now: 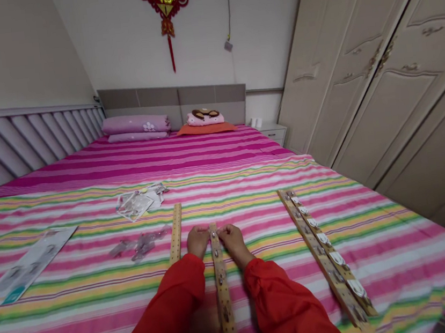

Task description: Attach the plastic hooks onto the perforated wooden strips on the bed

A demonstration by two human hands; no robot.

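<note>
A narrow wooden strip (223, 290) with several small metal pieces along it lies lengthwise in front of me on the striped cloth. At its far end, my left hand (198, 241) is closed at the left edge, fingertips pinched by a small metal piece (213, 234). My right hand (233, 242) meets the same end from the right, its thumb and finger pressed together. Whatever is between the fingertips of either hand is too small to make out. Just left of my left hand lies another wooden strip (176, 231) with rows of holes.
Two wooden strips (317, 246) with metal and white pieces lie at the right. Clear plastic bits (143, 245), card packaging (135, 203) and a long clear package (32, 265) lie at the left. Folded bedding (136, 124) is at the headboard; wardrobes (390, 81) stand at the right.
</note>
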